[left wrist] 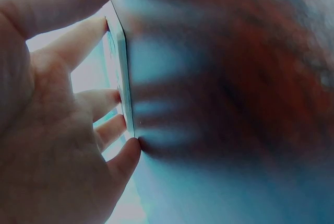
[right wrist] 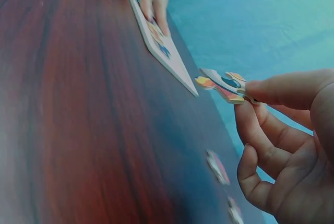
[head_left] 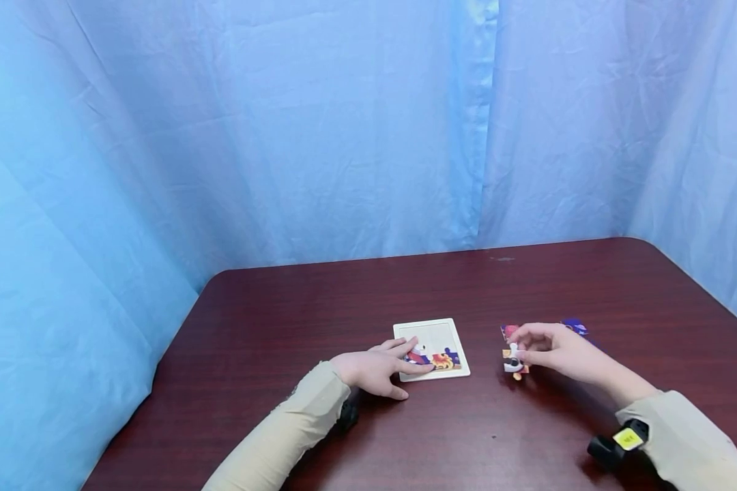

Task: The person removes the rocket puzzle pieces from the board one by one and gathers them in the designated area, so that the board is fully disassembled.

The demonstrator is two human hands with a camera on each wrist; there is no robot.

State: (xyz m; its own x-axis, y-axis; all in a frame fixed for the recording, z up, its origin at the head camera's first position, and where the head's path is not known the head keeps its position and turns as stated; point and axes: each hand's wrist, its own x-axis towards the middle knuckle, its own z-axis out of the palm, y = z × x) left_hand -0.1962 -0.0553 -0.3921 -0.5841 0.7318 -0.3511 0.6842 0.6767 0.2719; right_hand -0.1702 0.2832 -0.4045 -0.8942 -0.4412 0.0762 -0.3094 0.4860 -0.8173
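My left hand [head_left: 376,369] rests with spread fingers on a white-framed jigsaw tray [head_left: 439,334]. In the left wrist view its fingertips touch the edge of the tray [left wrist: 123,62]. Joined puzzle pieces [head_left: 445,361] in orange, purple and white fill the near part of the tray, partly hidden under the fingers. To the right, my right hand [head_left: 561,352] pinches a puzzle piece [right wrist: 224,85] between thumb and fingers, raised above the table. This piece shows white, black and orange, and is tilted in the right wrist view.
Loose puzzle pieces lie around my right hand: a purple one [head_left: 574,326] behind it and a red-and-purple one [head_left: 508,331] at its far left. All stand on a dark red-brown wooden table [head_left: 282,307]. Blue curtains [head_left: 344,136] hang behind and beside it.
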